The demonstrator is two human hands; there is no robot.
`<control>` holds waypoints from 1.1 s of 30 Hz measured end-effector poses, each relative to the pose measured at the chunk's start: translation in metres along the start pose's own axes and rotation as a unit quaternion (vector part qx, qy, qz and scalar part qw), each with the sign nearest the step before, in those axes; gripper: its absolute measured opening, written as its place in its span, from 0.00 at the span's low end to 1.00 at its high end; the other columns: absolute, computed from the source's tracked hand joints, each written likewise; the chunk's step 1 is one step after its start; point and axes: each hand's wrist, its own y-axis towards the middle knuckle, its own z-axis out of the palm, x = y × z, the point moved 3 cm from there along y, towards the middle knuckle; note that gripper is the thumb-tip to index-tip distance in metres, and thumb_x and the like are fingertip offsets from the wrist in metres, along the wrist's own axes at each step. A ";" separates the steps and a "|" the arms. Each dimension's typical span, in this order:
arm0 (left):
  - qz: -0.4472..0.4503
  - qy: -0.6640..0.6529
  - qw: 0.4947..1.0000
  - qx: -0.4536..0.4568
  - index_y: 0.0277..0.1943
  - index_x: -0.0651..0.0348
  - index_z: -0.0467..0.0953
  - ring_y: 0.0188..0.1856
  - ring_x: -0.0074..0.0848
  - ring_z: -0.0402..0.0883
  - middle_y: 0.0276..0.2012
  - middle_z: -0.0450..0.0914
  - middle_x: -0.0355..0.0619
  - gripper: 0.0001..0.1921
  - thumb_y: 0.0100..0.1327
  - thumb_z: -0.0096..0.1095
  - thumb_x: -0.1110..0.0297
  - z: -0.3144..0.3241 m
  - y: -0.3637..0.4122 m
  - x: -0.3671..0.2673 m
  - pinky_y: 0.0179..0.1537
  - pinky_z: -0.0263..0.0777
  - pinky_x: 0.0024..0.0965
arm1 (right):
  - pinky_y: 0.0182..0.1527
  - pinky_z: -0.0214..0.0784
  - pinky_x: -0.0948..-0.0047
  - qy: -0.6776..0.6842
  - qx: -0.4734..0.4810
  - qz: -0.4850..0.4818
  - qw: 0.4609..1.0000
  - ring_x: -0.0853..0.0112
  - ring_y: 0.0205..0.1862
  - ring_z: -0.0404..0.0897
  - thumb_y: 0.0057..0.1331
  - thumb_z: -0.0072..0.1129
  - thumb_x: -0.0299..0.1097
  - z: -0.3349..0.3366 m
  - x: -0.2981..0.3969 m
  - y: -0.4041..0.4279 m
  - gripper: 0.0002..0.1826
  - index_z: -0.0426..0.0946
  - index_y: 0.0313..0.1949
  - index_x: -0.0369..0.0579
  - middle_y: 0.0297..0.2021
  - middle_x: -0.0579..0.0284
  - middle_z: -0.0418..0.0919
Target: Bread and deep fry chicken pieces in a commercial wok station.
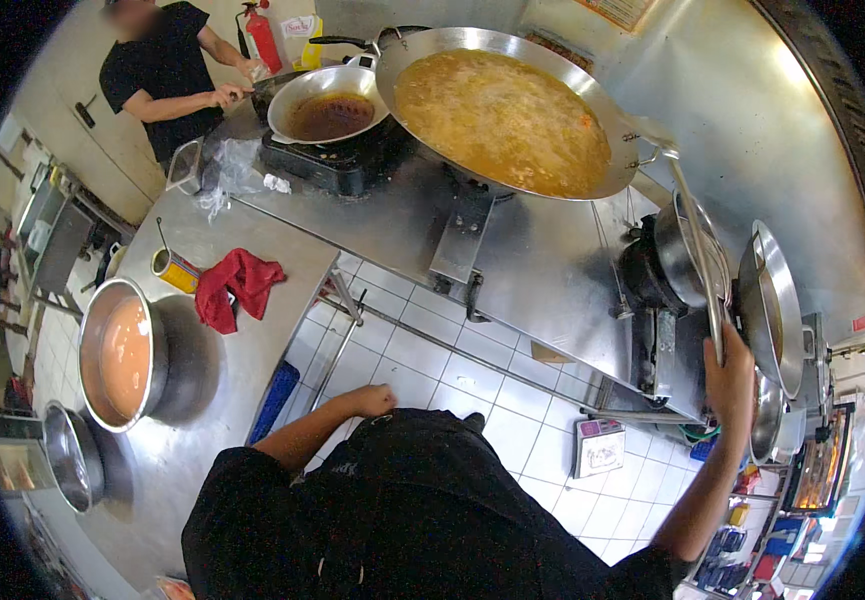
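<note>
My right hand point(730, 375) is closed around the long metal handle of a kitchen utensil point(691, 202). That utensil's head lies at the right rim of a large steel wok point(627, 135) filled with bubbling yellow-brown oil or broth point(503, 120); small bits float in it. My left hand point(376, 400) hangs in front of my dark clothing, its fingers curled, and nothing shows in it. Left of the large wok, a smaller metal pan point(282, 112) with dark liquid sits on a black portable stove point(327, 171).
A person point(169, 97) stands at the far left, hands near a dark pan. A steel bowl of orange liquid point(153, 375), an opened can point(177, 271) and a red cloth point(237, 289) are on the left table point(199, 420). Metal pans point(789, 367) stand at right.
</note>
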 end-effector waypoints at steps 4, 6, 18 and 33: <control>-0.050 0.078 0.991 -0.099 0.35 0.67 0.75 0.39 0.52 0.79 0.35 0.79 0.63 0.20 0.64 0.46 0.56 0.018 -0.026 0.165 0.43 0.71 0.47 | 0.25 0.70 0.64 -0.038 0.094 -0.114 0.988 0.57 0.19 0.77 0.62 0.53 0.32 -0.005 0.043 0.036 0.18 0.70 0.51 0.39 0.21 0.45 0.76; -0.051 0.157 0.977 -0.139 0.39 0.68 0.74 0.42 0.56 0.77 0.37 0.77 0.69 0.21 0.64 0.47 0.54 0.038 -0.027 0.232 0.46 0.70 0.49 | 0.22 0.70 0.65 -0.071 0.121 -0.166 0.976 0.60 0.16 0.77 0.62 0.53 0.32 -0.019 0.080 0.052 0.18 0.70 0.51 0.41 0.20 0.47 0.76; -0.081 -0.078 0.976 -0.186 0.40 0.67 0.76 0.39 0.48 0.79 0.34 0.79 0.61 0.19 0.64 0.47 0.57 0.067 -0.086 0.226 0.40 0.73 0.47 | 0.38 0.72 0.62 -0.206 0.196 -0.217 0.934 0.60 0.32 0.79 0.63 0.52 0.32 -0.036 0.182 0.093 0.16 0.72 0.51 0.44 0.31 0.48 0.79; -0.002 0.171 0.979 -0.111 0.34 0.64 0.76 0.35 0.45 0.80 0.31 0.81 0.54 0.16 0.60 0.55 0.56 0.095 -0.101 0.283 0.37 0.73 0.46 | 0.37 0.70 0.51 -0.207 0.136 -0.122 0.961 0.47 0.32 0.79 0.61 0.54 0.32 0.013 0.200 0.079 0.12 0.74 0.46 0.50 0.28 0.44 0.78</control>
